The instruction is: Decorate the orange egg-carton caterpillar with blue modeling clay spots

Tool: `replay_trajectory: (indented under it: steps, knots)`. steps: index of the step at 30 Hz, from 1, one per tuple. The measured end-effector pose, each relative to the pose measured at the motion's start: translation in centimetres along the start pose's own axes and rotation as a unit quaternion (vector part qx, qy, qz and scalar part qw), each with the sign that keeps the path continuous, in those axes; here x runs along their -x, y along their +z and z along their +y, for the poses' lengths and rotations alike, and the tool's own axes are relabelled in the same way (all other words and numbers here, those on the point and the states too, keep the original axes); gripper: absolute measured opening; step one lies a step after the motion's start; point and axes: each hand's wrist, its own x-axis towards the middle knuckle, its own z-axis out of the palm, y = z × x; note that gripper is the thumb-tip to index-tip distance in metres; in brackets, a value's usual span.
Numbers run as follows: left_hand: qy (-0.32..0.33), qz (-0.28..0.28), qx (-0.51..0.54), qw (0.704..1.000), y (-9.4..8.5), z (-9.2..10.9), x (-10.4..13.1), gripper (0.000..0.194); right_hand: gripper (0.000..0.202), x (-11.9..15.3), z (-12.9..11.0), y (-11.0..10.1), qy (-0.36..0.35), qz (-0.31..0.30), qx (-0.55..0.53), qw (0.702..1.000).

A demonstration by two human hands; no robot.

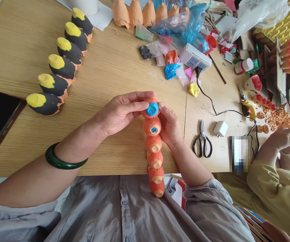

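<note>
Grey shirt [109, 208] fills the bottom of the frame, and at centre runs the orange strip [155, 146]. My left hand [122, 109] and right hand [171, 126] pinch its top cup around a blue patch [152, 109]. It looks light, stiff, easily crushed; best held by the cup's sides. Six cups, two showing blue; six black-and-yellow pieces [65, 68], upper left; seemingly six bare cones [148, 15], top centre, partly behind blue plastic [182, 25].
</note>
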Motion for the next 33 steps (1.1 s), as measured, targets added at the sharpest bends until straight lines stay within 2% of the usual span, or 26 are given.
replay_trajectory:
  steps: [4, 9, 13, 18, 24, 27, 29, 33]
  knots:
    - [0.027, 0.025, -0.016, 0.999, 0.4, 0.0, 0.2, 0.028, 0.044, -0.2, 0.1, 0.0, 0.006, -0.002, 0.010, 1.000]
    - [0.050, 0.022, -0.013, 0.998, 0.7, -0.1, 0.4, 0.020, 0.051, 0.0, -0.2, 0.0, -0.024, 0.002, 0.036, 0.999]
    - [0.035, 0.017, -0.015, 0.999, 0.6, -0.1, 0.3, 0.026, 0.051, 0.7, -0.4, 0.0, -0.052, -0.023, 0.091, 0.994]
    - [0.002, 0.020, -0.012, 1.000, 0.1, -0.1, 0.1, 0.027, 0.049, 0.9, -0.3, 0.1, -0.050, -0.037, 0.110, 0.992]
    - [-0.013, 0.032, 0.004, 0.999, -0.3, -0.5, -0.3, 0.024, 0.047, 0.6, -0.2, 0.3, -0.024, -0.028, 0.083, 0.996]
    - [-0.020, 0.053, 0.015, 0.998, 0.0, -0.5, -0.3, 0.015, 0.047, 0.2, -0.1, 0.2, 0.003, -0.011, 0.073, 0.997]
    - [-0.017, 0.062, 0.034, 0.997, 0.4, -0.3, -0.2, 0.017, 0.047, -0.1, -0.1, 0.1, 0.015, -0.006, 0.057, 0.998]
    - [-0.019, 0.056, 0.050, 0.997, 0.8, 0.0, 0.0, 0.013, 0.048, -0.4, -0.1, 0.3, 0.034, 0.006, 0.025, 0.999]
